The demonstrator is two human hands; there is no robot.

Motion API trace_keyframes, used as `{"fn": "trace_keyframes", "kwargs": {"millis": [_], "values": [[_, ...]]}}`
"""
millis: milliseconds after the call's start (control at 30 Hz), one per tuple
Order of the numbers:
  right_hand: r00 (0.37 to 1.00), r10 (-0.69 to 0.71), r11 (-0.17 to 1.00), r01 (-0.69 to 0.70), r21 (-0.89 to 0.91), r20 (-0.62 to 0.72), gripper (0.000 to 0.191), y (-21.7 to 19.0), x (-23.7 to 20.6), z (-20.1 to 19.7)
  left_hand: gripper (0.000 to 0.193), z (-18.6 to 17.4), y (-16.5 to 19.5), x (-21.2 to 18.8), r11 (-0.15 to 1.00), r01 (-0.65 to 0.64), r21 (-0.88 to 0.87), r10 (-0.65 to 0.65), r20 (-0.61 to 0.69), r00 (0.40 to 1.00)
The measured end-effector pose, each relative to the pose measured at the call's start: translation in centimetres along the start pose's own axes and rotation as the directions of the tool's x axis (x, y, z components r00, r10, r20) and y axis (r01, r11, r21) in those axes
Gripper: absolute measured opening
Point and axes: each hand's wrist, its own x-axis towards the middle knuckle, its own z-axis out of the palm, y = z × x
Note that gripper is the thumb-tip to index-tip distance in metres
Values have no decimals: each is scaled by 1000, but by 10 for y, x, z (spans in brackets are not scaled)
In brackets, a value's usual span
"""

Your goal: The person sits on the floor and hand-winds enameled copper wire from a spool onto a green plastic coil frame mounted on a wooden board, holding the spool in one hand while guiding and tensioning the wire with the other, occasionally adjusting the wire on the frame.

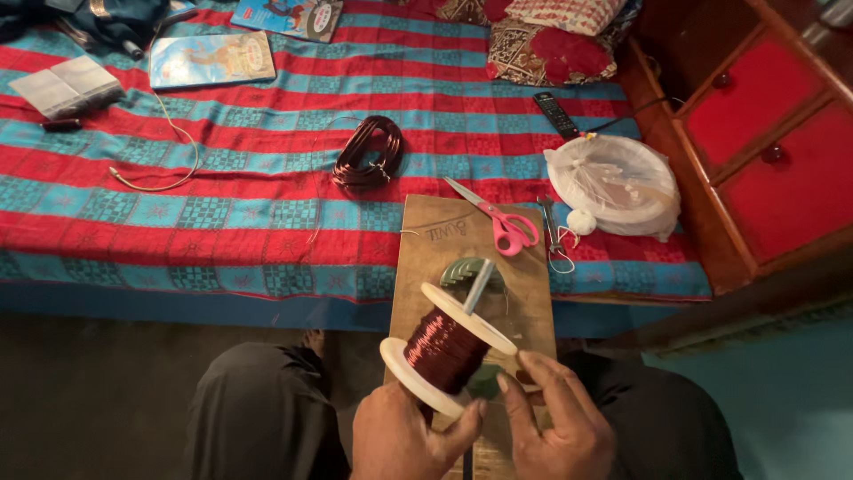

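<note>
1. Dark red copper wire fills the spool, and both hands close on it from the near side. The left hand has its thumb and fingers clamped on the spool's near white flange, at its lower edge.
2. The right hand is just beside it, fingers slightly apart, their tips touching the wire winding and the underside of the far flange.
3. The spool's long axis tilts from near-left up to far-right. A grey rod sticks out of the far flange along that same line, pointing away from the fingers.
4. Both hands are about equally close. The left carries the near end and the right steadies the far end.
5. The spool is held above the near end of a wooden board that reaches from the lap to the bed.
6. Farther along the board lie pink-handled scissors. A loose coil of dark wire lies far left on the striped bedcover, and a white plastic bag lies to the far right.
</note>
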Motion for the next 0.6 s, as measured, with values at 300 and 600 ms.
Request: {"fn": "trace_keyframes", "kwargs": {"millis": [300,600], "values": [[925,-362,911,324,-256,-114,28,-34,-5,4,31,7,-14,-3,966,-257,37,260,-126,957],[972,227,962,-216,168,-52,17,-23,-14,22,34,0,-17,-3,846,-508,159,528,-124,840]]}}
